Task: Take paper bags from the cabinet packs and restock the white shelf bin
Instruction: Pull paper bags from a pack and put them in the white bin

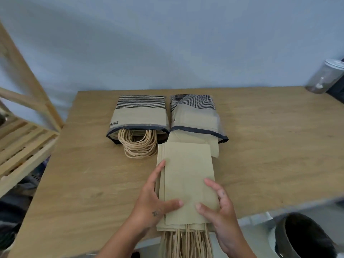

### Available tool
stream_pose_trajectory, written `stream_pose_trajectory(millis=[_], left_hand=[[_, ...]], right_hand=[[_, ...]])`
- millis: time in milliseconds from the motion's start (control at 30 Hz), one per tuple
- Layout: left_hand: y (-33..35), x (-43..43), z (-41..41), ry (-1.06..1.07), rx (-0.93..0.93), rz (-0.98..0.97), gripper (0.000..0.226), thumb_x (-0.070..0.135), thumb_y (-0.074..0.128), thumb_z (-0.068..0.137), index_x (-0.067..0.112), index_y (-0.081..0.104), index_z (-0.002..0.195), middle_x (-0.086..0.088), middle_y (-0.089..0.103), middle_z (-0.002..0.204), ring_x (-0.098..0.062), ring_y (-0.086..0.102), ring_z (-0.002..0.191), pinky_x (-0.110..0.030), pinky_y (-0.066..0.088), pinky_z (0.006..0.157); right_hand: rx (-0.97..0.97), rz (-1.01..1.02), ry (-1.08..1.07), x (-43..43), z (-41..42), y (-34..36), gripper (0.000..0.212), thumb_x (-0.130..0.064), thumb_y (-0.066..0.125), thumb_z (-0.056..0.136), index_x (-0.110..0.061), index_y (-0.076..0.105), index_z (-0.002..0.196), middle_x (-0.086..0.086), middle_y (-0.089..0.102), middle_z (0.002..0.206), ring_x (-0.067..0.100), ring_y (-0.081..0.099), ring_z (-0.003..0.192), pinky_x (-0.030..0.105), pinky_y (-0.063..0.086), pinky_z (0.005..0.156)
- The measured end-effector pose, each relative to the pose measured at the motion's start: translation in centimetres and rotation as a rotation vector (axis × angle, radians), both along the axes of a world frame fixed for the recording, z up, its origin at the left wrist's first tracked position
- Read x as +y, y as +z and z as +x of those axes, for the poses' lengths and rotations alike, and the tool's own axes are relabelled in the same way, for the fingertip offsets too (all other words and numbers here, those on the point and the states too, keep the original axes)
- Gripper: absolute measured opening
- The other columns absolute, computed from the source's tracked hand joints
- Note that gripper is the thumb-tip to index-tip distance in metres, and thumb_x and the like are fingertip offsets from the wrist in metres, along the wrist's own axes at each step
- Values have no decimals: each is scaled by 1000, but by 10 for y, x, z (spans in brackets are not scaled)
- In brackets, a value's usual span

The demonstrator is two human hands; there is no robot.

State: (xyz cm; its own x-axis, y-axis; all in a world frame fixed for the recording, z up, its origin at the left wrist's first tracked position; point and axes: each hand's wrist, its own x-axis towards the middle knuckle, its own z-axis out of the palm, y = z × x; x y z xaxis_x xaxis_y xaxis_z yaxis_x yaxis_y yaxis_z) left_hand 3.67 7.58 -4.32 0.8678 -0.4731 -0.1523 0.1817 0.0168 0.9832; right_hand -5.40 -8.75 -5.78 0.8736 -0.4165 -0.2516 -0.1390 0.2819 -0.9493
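Observation:
Two striped packs of paper bags lie side by side on the wooden table (260, 142). The left pack (138, 114) is open with twine handles spilling out of its mouth. Bags also stick out of the right pack (195, 114). In front of it lies a stack of flat brown paper bags (186, 174), handles hanging over the table's near edge. My left hand (154, 198) holds the stack's left side, thumb on top. My right hand (221, 207) holds the right side the same way.
A wooden slatted shelf (24, 142) stands at the left. A clear jar (325, 77) sits at the table's far right corner. A dark round bin (305, 237) stands below the table's front right.

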Motion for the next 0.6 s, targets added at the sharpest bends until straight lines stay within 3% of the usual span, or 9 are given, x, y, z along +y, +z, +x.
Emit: stream_pose_trajectory(millis=[167,300,467,600], left_hand=[[0,2,-31,-7,24,4,106,11,91,48,56,38,128,19,47,136,-5,52,121,-32,46,101],[-3,12,-60,63,-5,8,102,8,89,51,57,39,125,31,45,130,10,51,114,-13,48,89],[5,34,-80,257,-27,11,102,3,88,50,54,43,125,16,43,141,-8,45,128,-39,39,107],[9,62,-80,408,-40,20,96,12,86,47,59,45,119,19,45,137,-6,49,124,-39,45,102]], right_hand=[[-26,13,44,-4,-24,-10,60,20,67,67,-24,63,108,10,72,105,23,70,92,31,58,76],[-44,4,140,-2,-38,-13,61,21,69,66,-24,63,107,8,72,104,17,70,86,22,54,68],[-79,-26,287,15,-31,-3,58,0,72,58,-30,63,107,-1,70,106,14,67,91,21,53,73],[-117,-130,431,40,-8,8,57,-6,73,59,-33,60,108,-13,67,107,9,64,96,28,53,82]])
